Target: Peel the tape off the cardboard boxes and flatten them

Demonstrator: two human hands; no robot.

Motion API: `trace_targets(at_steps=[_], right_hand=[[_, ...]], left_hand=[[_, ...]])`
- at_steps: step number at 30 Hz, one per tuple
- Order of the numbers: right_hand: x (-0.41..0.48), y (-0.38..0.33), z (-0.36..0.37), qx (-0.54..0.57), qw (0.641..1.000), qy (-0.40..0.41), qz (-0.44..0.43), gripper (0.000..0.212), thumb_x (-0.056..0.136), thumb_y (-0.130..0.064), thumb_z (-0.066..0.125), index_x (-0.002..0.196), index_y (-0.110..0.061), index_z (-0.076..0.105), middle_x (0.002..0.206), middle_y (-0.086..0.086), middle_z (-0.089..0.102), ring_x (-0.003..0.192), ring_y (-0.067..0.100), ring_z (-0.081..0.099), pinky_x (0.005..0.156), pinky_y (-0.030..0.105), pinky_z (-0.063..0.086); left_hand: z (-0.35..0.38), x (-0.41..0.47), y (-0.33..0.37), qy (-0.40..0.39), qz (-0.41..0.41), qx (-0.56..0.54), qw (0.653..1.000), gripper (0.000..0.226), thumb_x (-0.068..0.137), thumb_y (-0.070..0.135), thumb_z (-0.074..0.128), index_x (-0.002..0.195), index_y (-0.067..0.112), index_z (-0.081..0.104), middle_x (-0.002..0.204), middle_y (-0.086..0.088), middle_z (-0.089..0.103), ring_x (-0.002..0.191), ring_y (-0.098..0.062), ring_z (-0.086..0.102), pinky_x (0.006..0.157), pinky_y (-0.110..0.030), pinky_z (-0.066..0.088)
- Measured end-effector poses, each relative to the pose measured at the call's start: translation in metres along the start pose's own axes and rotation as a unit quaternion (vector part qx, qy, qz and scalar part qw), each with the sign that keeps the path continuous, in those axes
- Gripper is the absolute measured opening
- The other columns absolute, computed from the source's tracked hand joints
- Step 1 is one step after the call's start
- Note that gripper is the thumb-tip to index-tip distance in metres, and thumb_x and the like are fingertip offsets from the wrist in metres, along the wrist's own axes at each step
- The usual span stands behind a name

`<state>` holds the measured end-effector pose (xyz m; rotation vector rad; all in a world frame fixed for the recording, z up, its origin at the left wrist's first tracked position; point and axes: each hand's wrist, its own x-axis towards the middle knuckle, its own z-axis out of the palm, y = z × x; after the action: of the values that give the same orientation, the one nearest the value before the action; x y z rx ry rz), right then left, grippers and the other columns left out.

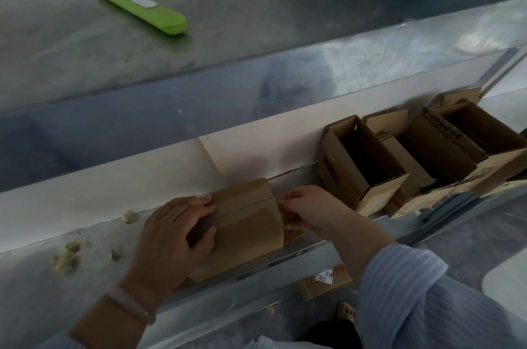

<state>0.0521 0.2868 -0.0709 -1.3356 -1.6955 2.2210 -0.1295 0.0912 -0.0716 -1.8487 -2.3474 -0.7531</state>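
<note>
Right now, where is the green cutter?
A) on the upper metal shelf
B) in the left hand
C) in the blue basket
A: the green cutter lies alone on the upper metal shelf, while the left hand and the right hand hold the taped box lower down.

A white sticker (pixel 324 278) on a flat piece of cardboard (pixel 316 290) low in the view bears handwritten digits. They read roughly "6391" and, beside that, "839", though the last strokes are unclear. Dark print on the side of an open box (pixel 332 166) is too blurred to read.
</note>
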Motion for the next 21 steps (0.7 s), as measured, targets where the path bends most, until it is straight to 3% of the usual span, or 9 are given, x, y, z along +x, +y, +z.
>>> trace_targets(at_steps=[3, 6, 9, 11, 13, 15, 18, 21], right_hand=[[0.0, 0.006, 0.007, 0.033, 0.999, 0.033, 0.012, 0.008, 0.098, -0.008, 0.053, 0.095, -0.01, 0.061, 0.086, 0.009, 0.066, 0.078, 0.016, 0.063, 0.068, 0.027, 0.056], [0.007, 0.014, 0.014, -0.079, 0.989, 0.118, -0.039, 0.008, 0.096, -0.013, 0.056, 0.09, -0.017, 0.059, 0.092, 0.006, 0.066, 0.083, 0.018, 0.064, 0.071, 0.03, 0.059], [0.007, 0.017, 0.016, -0.292, 0.925, 0.202, -0.136, 0.007, 0.094, -0.019, 0.056, 0.087, -0.022, 0.056, 0.091, 0.0, 0.063, 0.085, 0.017, 0.059, 0.079, 0.036, 0.053], [0.006, 0.019, 0.016, -0.359, 0.886, 0.227, -0.185, 0.004, 0.093, -0.019, 0.055, 0.089, -0.021, 0.057, 0.093, 0.0, 0.059, 0.086, 0.017, 0.056, 0.079, 0.036, 0.05], [0.008, 0.026, 0.011, -0.407, 0.872, 0.223, -0.158, 0.003, 0.094, -0.021, 0.055, 0.094, -0.019, 0.057, 0.094, 0.001, 0.056, 0.086, 0.017, 0.055, 0.079, 0.033, 0.049], [0.008, 0.033, 0.004, -0.39, 0.886, 0.225, -0.109, 0.005, 0.094, -0.022, 0.056, 0.098, -0.02, 0.058, 0.09, -0.002, 0.057, 0.081, 0.013, 0.055, 0.075, 0.029, 0.048], [0.007, 0.037, -0.003, -0.259, 0.933, 0.229, -0.096, 0.005, 0.09, -0.022, 0.065, 0.09, -0.025, 0.061, 0.086, -0.005, 0.062, 0.079, 0.012, 0.059, 0.069, 0.026, 0.051], [0.005, 0.034, 0.001, -0.096, 0.976, 0.174, -0.085, 0.008, 0.086, -0.018, 0.071, 0.085, -0.023, 0.066, 0.091, 0.0, 0.068, 0.085, 0.018, 0.066, 0.068, 0.027, 0.055]], left_hand=[[-0.001, 0.0, 0.001, 0.006, 0.002, 0.001, 1.0, 0.038, 0.081, 0.042, 0.055, 0.106, 0.018, 0.07, 0.12, 0.011, 0.064, 0.111, 0.0, 0.051, 0.101, -0.02, 0.036], [-0.001, -0.001, 0.001, 0.001, 0.0, 0.006, 1.0, 0.039, 0.082, 0.043, 0.054, 0.108, 0.019, 0.07, 0.121, 0.012, 0.063, 0.112, -0.003, 0.053, 0.101, -0.023, 0.037], [-0.001, -0.001, 0.0, -0.001, -0.002, 0.008, 1.0, 0.039, 0.083, 0.044, 0.054, 0.109, 0.02, 0.07, 0.121, 0.013, 0.063, 0.113, -0.004, 0.054, 0.101, -0.025, 0.039], [-0.001, -0.001, 0.0, 0.0, -0.004, 0.007, 1.0, 0.04, 0.083, 0.044, 0.053, 0.109, 0.02, 0.07, 0.121, 0.013, 0.063, 0.113, -0.003, 0.053, 0.101, -0.024, 0.038], [-0.002, -0.002, 0.001, 0.002, -0.001, 0.006, 1.0, 0.04, 0.083, 0.044, 0.053, 0.109, 0.019, 0.07, 0.121, 0.012, 0.063, 0.112, 0.0, 0.051, 0.102, -0.02, 0.035], [-0.002, -0.002, 0.001, 0.005, -0.001, 0.002, 1.0, 0.04, 0.083, 0.044, 0.053, 0.109, 0.019, 0.07, 0.121, 0.012, 0.063, 0.112, 0.002, 0.049, 0.102, -0.019, 0.034], [-0.001, -0.001, 0.0, 0.009, 0.001, 0.0, 1.0, 0.039, 0.083, 0.044, 0.053, 0.108, 0.019, 0.07, 0.121, 0.012, 0.063, 0.112, 0.002, 0.049, 0.101, -0.022, 0.037], [0.0, -0.002, -0.001, 0.009, 0.001, 0.003, 1.0, 0.039, 0.083, 0.044, 0.053, 0.109, 0.019, 0.07, 0.121, 0.011, 0.063, 0.113, -0.002, 0.052, 0.1, -0.027, 0.041]])
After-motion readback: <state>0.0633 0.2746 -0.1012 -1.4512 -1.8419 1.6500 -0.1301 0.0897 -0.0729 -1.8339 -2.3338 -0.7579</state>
